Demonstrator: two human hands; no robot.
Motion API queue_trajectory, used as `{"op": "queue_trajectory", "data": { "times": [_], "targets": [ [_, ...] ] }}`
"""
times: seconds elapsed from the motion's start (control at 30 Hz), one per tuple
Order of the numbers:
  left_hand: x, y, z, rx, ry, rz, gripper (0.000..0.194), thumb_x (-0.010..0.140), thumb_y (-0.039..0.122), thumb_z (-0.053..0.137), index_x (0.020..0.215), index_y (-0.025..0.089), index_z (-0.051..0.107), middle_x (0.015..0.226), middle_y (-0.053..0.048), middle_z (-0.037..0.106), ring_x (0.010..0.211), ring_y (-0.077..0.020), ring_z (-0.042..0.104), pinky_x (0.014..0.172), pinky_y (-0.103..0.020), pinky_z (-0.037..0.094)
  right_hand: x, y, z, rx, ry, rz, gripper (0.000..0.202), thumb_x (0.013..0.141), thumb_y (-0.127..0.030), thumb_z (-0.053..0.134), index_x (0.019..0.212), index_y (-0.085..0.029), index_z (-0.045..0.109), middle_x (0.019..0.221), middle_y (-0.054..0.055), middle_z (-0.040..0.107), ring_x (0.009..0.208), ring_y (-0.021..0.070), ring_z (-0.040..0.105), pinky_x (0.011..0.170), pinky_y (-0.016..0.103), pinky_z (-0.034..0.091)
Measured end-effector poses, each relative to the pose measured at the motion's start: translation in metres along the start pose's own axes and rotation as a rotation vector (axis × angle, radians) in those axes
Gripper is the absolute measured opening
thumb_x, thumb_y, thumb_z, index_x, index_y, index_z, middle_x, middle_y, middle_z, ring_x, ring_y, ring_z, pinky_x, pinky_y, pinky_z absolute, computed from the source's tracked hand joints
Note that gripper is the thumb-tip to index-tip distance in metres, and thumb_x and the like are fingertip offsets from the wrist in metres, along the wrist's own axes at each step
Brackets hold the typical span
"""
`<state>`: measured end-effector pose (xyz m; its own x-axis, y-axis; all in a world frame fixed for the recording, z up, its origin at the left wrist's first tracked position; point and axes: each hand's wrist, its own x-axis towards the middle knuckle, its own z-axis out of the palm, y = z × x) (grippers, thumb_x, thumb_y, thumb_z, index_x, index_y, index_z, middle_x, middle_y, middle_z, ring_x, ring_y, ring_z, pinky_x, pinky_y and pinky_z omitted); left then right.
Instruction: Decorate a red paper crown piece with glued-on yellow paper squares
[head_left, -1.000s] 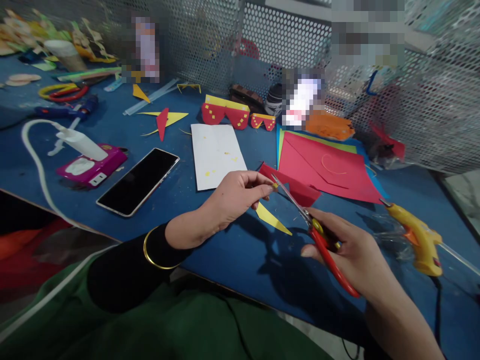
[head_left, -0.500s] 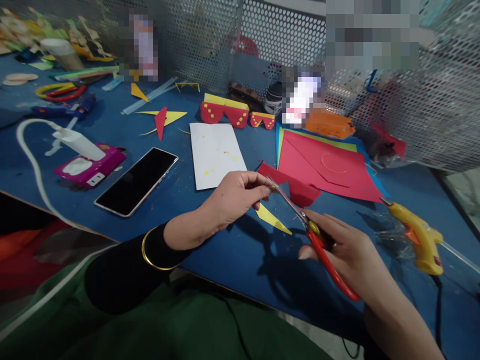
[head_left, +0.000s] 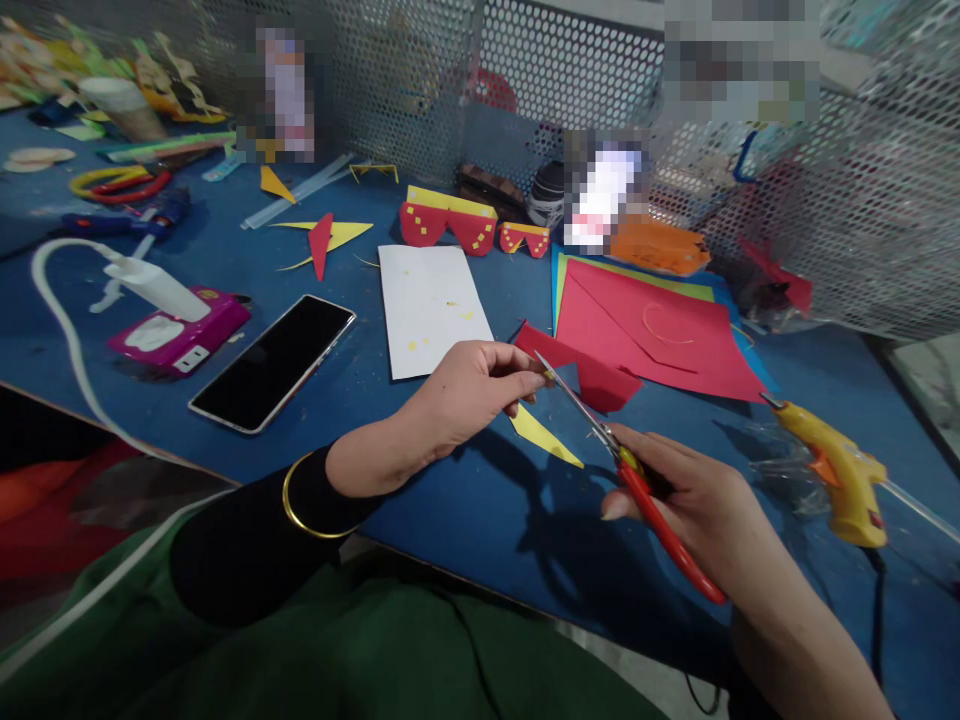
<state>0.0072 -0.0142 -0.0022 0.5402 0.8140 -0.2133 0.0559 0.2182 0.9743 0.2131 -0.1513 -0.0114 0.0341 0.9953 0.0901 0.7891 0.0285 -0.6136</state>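
My right hand (head_left: 682, 490) is wrapped round red-handled scissors (head_left: 664, 530), whose blades point up and left to the fingertips of my left hand (head_left: 480, 395). Those fingers are pinched on a tiny yellow piece (head_left: 549, 376), mostly hidden by them. Just behind the blades lies a folded red paper piece (head_left: 611, 384) with a notch. A pointed yellow paper strip (head_left: 546, 438) rests on the table below my left fingertips. To the left of these, a white sheet (head_left: 427, 310) carries a few small yellow bits.
A dark-screened phone (head_left: 274, 365) and a magenta power socket (head_left: 180, 335) are at the left. Red paper sheets (head_left: 660, 330) lie behind the hands, and a yellow glue gun (head_left: 832, 470) is at the right. Red paper glasses (head_left: 448, 225) stand near the mesh (head_left: 562, 70).
The scissors have turned slightly in my right hand, which has shifted a little to the right. My left hand has hardly moved.
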Motion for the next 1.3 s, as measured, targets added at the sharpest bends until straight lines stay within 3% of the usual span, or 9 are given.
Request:
{"op": "queue_trajectory", "data": {
  "times": [0.27,0.37,0.47,0.57,0.7,0.83,0.93,1.13,1.3],
  "targets": [
    [0.000,-0.004,0.001,-0.059,0.006,-0.073,0.005,0.083,0.013,0.069,0.084,0.015,0.073,0.073,-0.002,0.072,0.054,-0.0072,0.057,0.050,-0.019,0.042,0.000,0.003,-0.006,0.169,0.216,0.104,0.060,0.068,-0.065,0.080,0.111,-0.024,0.078,0.070,0.000,0.066,0.060,0.0180,0.061,0.056,0.027,0.053],
    [0.002,-0.005,0.000,-0.105,0.004,-0.086,0.009,0.082,0.009,0.067,0.086,0.015,0.073,0.075,-0.003,0.073,0.054,-0.0077,0.060,0.048,-0.019,0.042,0.002,0.004,-0.006,0.239,0.157,0.108,0.067,0.064,-0.066,0.083,0.115,-0.022,0.076,0.070,0.000,0.066,0.056,0.0166,0.057,0.050,0.026,0.050],
    [0.004,-0.004,-0.001,-0.164,-0.002,-0.111,0.011,0.084,0.007,0.064,0.088,0.013,0.072,0.076,-0.003,0.073,0.054,-0.0083,0.063,0.050,-0.020,0.046,0.004,0.006,-0.004,0.237,0.090,0.106,0.078,0.060,-0.069,0.083,0.119,-0.020,0.073,0.074,0.002,0.069,0.060,0.0191,0.061,0.055,0.029,0.053],
    [0.003,-0.004,-0.005,-0.230,0.018,-0.138,0.012,0.085,0.007,0.064,0.092,0.013,0.071,0.078,-0.003,0.073,0.056,-0.0084,0.065,0.053,-0.020,0.050,0.000,0.010,-0.003,0.177,0.080,0.116,0.084,0.063,-0.075,0.078,0.123,-0.017,0.071,0.079,0.005,0.072,0.066,0.0229,0.066,0.061,0.032,0.056],
    [-0.008,-0.011,-0.015,-0.292,0.073,-0.180,0.011,0.087,0.008,0.064,0.094,0.013,0.070,0.083,-0.003,0.073,0.058,-0.0079,0.067,0.055,-0.020,0.051,-0.017,0.019,-0.001,-0.075,0.127,0.109,0.079,0.072,-0.077,0.069,0.127,-0.020,0.069,0.093,0.009,0.075,0.076,0.0256,0.070,0.065,0.033,0.057],
    [-0.028,-0.018,-0.026,-0.273,0.085,-0.255,0.008,0.088,0.011,0.066,0.094,0.014,0.070,0.087,-0.004,0.074,0.060,-0.0080,0.066,0.057,-0.020,0.051,-0.036,0.029,-0.001,-0.294,0.124,0.058,0.070,0.076,-0.072,0.071,0.126,-0.024,0.069,0.088,0.006,0.072,0.064,0.0208,0.067,0.054,0.028,0.052],
    [-0.037,-0.019,-0.035,-0.259,0.120,-0.278,0.007,0.087,0.013,0.068,0.093,0.015,0.070,0.089,-0.005,0.075,0.061,-0.0078,0.066,0.054,-0.019,0.049,-0.039,0.031,-0.001,-0.267,0.131,0.043,0.069,0.076,-0.068,0.074,0.129,-0.024,0.068,0.089,0.005,0.073,0.067,0.0205,0.069,0.054,0.026,0.053],
    [-0.034,-0.015,-0.058,-0.275,0.229,-0.211,0.004,0.085,0.016,0.071,0.089,0.015,0.069,0.083,-0.002,0.073,0.058,-0.0072,0.064,0.053,-0.018,0.049,-0.013,0.004,0.011,-0.044,0.088,0.079,0.069,0.072,-0.073,0.073,0.118,-0.022,0.075,0.087,0.005,0.075,0.070,0.0218,0.068,0.063,0.029,0.057],
    [-0.021,-0.011,-0.076,-0.209,0.291,-0.153,0.005,0.085,0.018,0.073,0.088,0.014,0.070,0.083,-0.003,0.072,0.057,-0.0072,0.064,0.051,-0.018,0.049,0.030,-0.023,0.024,0.147,-0.065,0.131,0.069,0.065,-0.069,0.080,0.113,-0.020,0.078,0.088,0.006,0.077,0.072,0.0243,0.069,0.065,0.033,0.057]
  ]
}}
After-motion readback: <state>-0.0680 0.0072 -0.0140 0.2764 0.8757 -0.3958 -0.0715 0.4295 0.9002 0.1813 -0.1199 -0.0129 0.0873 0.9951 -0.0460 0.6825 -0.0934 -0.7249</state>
